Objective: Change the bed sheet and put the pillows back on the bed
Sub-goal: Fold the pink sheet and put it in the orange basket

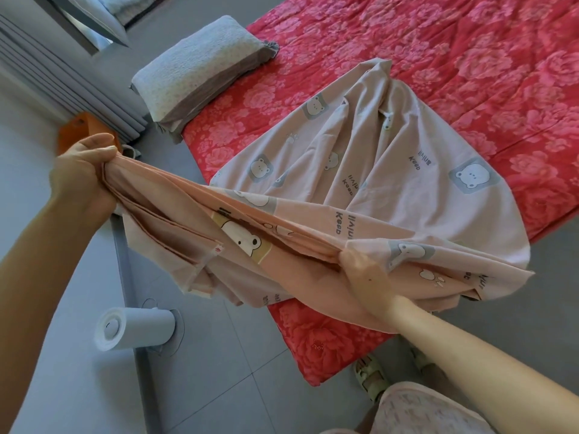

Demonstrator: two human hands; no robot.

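Note:
A pale pink bed sheet printed with bears and the word "Keep" lies partly unfolded on a red floral mattress pad that sits low on the floor. My left hand grips a bunched edge of the sheet, held up at the left over the floor. My right hand grips the same edge lower down, its fingers tucked into the folds. The sheet hangs stretched between both hands. A grey pillow lies at the pad's far left corner, half on the floor.
A white cylindrical device stands on the grey tiled floor at the left. An orange object sits by grey pleated curtains. My sandalled feet stand at the pad's near edge. Another pillow is at the top left.

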